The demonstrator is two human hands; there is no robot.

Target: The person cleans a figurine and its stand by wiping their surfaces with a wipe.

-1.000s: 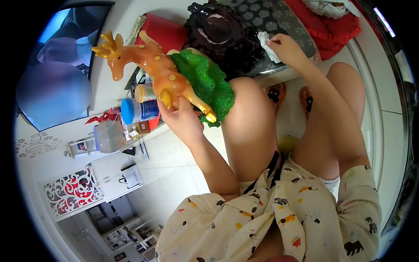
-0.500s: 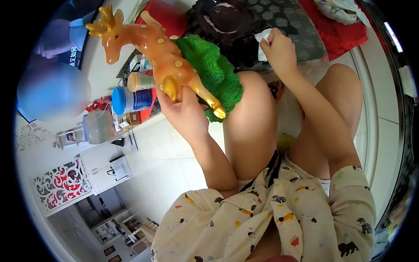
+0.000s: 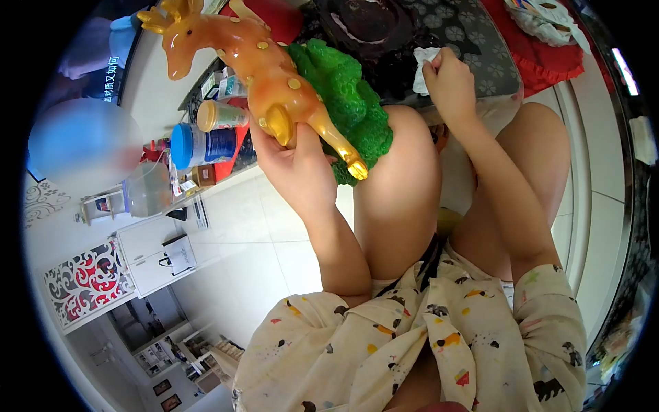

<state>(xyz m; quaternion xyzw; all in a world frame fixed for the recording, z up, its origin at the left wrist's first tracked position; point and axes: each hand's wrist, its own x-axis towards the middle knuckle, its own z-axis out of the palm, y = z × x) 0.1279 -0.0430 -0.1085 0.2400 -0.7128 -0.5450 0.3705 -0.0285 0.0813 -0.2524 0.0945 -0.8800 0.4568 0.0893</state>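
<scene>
A shiny orange deer figurine (image 3: 264,75) with gold antlers, gold spots and gold hooves is tilted on its side in my left hand (image 3: 305,168). My fingers wrap round its body by the hind legs, partly hidden behind it. Its rough green base (image 3: 347,103) rests against or just over my left knee; I cannot tell which. My right hand (image 3: 449,86) pinches a crumpled white tissue (image 3: 425,69) above the table edge. Behind the tissue lies a dark, glossy piece with an oval recess (image 3: 367,24).
A patterned dark table cover (image 3: 491,65) lies ahead, with red cloth (image 3: 549,75) and a plastic bag (image 3: 549,24) at the right. Left of the deer stand a blue-lidded tub (image 3: 199,145), a tan-lidded jar (image 3: 220,117) and small boxes. A blurred blue round shape (image 3: 82,147) is at far left.
The deer and my left hand have shifted slightly right in view. My right hand, still pinching the tissue, has moved a little right. The whole view has also shifted slightly.
</scene>
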